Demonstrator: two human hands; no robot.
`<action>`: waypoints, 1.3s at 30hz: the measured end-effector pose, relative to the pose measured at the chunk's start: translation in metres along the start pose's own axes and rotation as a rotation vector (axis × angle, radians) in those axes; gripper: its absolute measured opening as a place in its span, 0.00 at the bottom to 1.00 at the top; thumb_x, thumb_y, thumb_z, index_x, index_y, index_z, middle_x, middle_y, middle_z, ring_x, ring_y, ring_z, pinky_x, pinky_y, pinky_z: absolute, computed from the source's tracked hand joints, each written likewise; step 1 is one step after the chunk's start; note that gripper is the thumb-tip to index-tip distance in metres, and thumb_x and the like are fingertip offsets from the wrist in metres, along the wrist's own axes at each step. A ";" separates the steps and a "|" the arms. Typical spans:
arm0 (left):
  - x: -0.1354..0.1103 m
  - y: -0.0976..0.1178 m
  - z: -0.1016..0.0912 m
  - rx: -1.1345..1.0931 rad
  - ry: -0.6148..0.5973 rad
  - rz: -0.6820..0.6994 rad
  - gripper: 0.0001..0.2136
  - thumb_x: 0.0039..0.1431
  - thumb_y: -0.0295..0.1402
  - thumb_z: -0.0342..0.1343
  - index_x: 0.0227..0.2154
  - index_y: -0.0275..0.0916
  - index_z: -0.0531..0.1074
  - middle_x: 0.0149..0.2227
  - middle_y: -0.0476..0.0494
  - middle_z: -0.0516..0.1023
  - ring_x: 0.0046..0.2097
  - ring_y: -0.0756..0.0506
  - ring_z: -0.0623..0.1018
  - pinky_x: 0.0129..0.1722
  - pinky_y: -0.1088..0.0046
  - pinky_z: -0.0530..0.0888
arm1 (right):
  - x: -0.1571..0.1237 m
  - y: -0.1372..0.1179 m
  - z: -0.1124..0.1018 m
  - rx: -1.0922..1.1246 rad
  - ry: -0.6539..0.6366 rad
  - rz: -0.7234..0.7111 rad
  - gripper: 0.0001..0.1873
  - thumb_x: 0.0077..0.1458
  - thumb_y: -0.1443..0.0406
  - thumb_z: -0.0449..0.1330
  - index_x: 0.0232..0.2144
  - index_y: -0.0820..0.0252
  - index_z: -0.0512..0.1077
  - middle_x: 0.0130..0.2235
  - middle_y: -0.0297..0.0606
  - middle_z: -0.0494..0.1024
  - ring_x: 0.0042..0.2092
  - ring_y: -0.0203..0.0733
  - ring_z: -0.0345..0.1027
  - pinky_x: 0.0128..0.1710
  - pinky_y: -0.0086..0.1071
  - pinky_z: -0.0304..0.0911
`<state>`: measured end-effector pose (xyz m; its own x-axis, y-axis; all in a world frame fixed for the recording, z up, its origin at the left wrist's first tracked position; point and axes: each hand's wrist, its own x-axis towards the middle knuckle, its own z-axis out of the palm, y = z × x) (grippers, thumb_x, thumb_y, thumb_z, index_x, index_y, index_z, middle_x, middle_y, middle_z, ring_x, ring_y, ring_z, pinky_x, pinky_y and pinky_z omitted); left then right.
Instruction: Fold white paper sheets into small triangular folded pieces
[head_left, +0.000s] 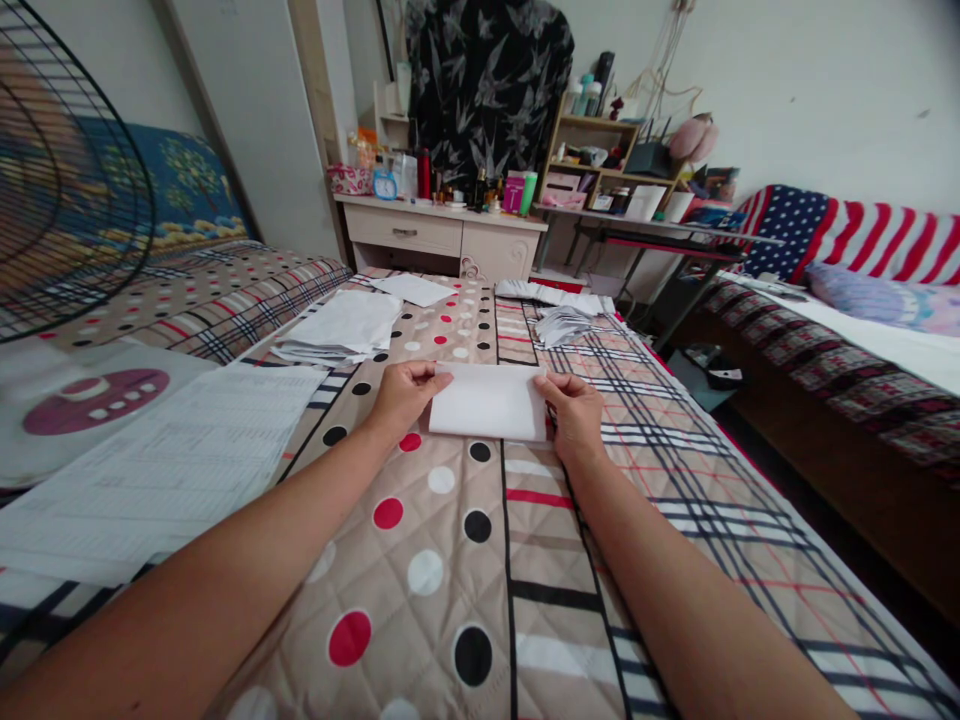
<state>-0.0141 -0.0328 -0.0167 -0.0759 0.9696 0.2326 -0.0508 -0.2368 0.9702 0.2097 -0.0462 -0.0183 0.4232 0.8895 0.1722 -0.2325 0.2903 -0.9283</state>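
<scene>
A folded white sheet of paper [489, 402] lies on the quilted bedspread [465, 560] in front of me. My left hand [405, 393] pinches its left edge with curled fingers. At the sheet's right edge, my right hand [576, 415] grips it the same way. Both forearms reach forward over the bed. The sheet is folded into a flat rectangle between my two hands.
A stack of white papers [341, 328] and a single sheet [412, 289] lie farther up the bed; crumpled papers [561, 322] sit to the right. A large printed sheet [165, 465] lies at left beside a fan [60, 200]. A dresser [439, 235], shelf and second bed [862, 330] stand behind.
</scene>
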 end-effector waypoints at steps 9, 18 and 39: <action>0.001 -0.004 -0.002 0.028 -0.015 0.019 0.13 0.40 0.39 0.69 0.27 0.34 0.80 0.27 0.46 0.80 0.28 0.48 0.75 0.29 0.74 0.70 | -0.001 -0.002 0.002 0.011 0.038 -0.012 0.13 0.28 0.65 0.74 0.18 0.60 0.73 0.24 0.30 0.76 0.26 0.32 0.65 0.29 0.28 0.62; 0.004 -0.007 -0.003 0.047 0.077 0.074 0.15 0.39 0.40 0.70 0.28 0.35 0.80 0.30 0.44 0.82 0.31 0.46 0.76 0.32 0.72 0.71 | 0.002 0.000 0.001 0.034 0.053 -0.017 0.15 0.27 0.66 0.75 0.17 0.60 0.72 0.26 0.31 0.77 0.29 0.33 0.68 0.32 0.29 0.65; 0.000 0.002 -0.001 -0.011 0.126 0.042 0.14 0.36 0.38 0.71 0.25 0.34 0.78 0.24 0.46 0.78 0.25 0.51 0.72 0.25 0.76 0.68 | 0.002 0.001 0.000 0.033 0.043 0.013 0.16 0.28 0.66 0.75 0.18 0.60 0.71 0.27 0.30 0.77 0.27 0.30 0.65 0.27 0.26 0.60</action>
<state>-0.0152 -0.0331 -0.0143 -0.2023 0.9435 0.2624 -0.0553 -0.2785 0.9589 0.2100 -0.0442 -0.0185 0.4568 0.8775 0.1457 -0.2668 0.2914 -0.9186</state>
